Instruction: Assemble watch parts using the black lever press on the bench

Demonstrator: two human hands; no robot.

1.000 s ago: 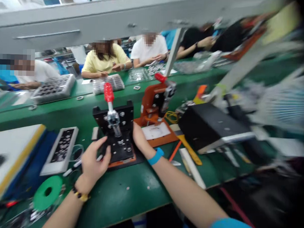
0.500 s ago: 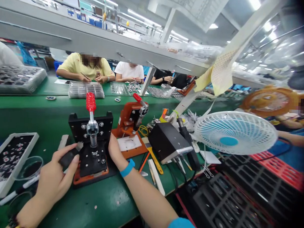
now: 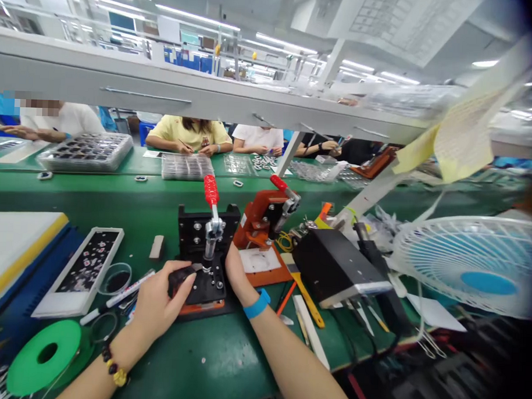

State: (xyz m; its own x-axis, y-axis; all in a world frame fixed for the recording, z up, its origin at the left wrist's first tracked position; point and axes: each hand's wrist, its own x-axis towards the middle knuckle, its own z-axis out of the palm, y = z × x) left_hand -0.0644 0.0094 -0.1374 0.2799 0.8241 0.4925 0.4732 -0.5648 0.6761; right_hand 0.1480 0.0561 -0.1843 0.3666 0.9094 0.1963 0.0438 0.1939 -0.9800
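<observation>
My left hand [image 3: 155, 297] pinches a small dark block-like piece [image 3: 181, 278] between thumb and fingers. It holds the piece at the left side of a black toggle-clamp fixture [image 3: 209, 238], which has a red handle [image 3: 211, 190] standing up and an orange base. My right hand [image 3: 237, 274], with a blue wristband, reaches along the fixture's right side; its fingers are hidden behind the black upright plate. Just right of it stands a second, orange toggle-clamp fixture [image 3: 265, 220] with a white pad [image 3: 259, 260] on its base.
To the left are a white tray of tiny parts [image 3: 93, 257], a clear round dish [image 3: 115, 277], a marker [image 3: 123, 290] and a green spool [image 3: 46, 355]. On the right lie a yellow-handled brush [image 3: 306, 294], a black box [image 3: 337, 263] and a fan [image 3: 482, 265]. Co-workers sit across the bench.
The view has swung left, so everything appears farther right. My left hand has brought the dark piece closer in to the fixture. My right hand stays beside the fixture.
</observation>
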